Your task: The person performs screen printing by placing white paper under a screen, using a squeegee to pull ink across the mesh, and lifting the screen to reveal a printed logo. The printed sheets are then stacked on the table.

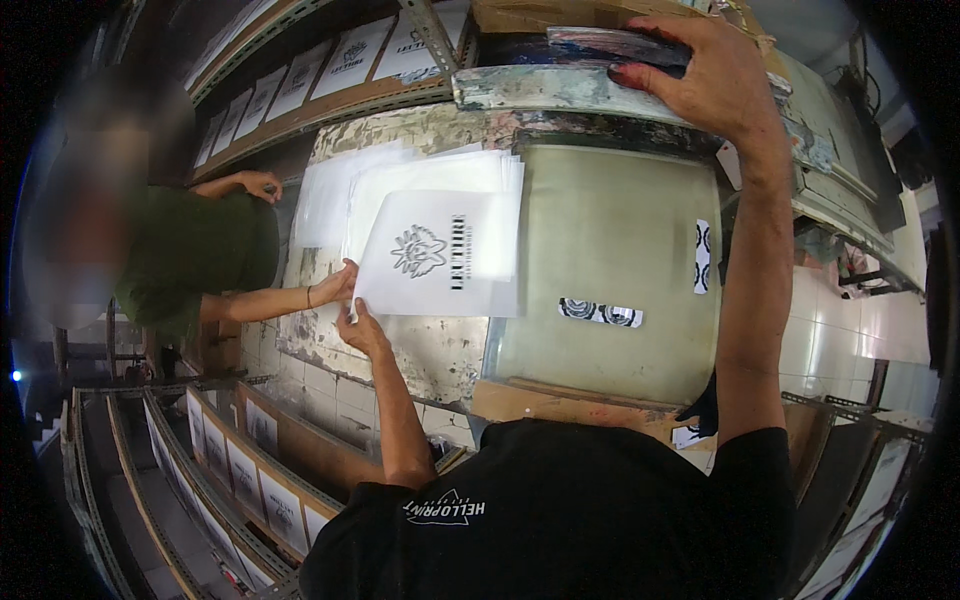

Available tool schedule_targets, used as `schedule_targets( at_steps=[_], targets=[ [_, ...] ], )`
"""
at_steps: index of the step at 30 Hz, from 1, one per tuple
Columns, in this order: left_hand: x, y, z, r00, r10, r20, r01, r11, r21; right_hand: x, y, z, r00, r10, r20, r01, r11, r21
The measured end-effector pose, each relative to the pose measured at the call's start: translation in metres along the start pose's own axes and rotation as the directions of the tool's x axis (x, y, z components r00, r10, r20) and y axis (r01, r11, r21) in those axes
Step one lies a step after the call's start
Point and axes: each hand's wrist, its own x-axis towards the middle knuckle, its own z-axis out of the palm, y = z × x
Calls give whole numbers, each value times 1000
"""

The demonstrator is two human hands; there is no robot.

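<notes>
My left hand [362, 328] pinches the near left corner of a white sheet [460, 215] printed with a black emblem and lettering. A co-worker's hand [335, 285] touches that corner just beyond my fingers. Under the sheet lies a stack of white paper [440, 172]. At the far right, my right hand [705, 80] grips what looks like an ink-smeared squeegee [600, 42] at the paint-stained frame [560, 90]; red ink covers its thumb and fingertips. The greenish flat printing bed [620, 230] lies between my arms, bearing two small printed strips [600, 312] [702, 257].
A co-worker in a green shirt [200, 255] stands at the left. Racks with printed sheets fill the far left [330, 65] and near left [250, 470]. A wooden board [570, 402] edges the bed nearest me. Another rack [870, 500] stands near right.
</notes>
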Motion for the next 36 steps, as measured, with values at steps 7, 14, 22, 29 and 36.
schedule_targets(
  at_steps=[7,14,22,29,36],
  targets=[
    [-52,31,52,582,810,70,-805,562,189,0,9,6,1000,12,11,-13,998,55],
    [-126,28,113,726,469,502,-545,838,6,4,8,4,999,-11,34,11,1000,-1],
    [-125,88,117,480,484,732,-279,875,-396,4,21,9,999,-9,40,6,998,55],
    [-202,72,132,63,423,904,-797,566,-209,5,7,1,1000,-4,28,7,993,-114],
    [-273,89,190,-317,500,806,-762,371,-530,12,-5,-10,988,110,106,-118,990,78]
  ],
)
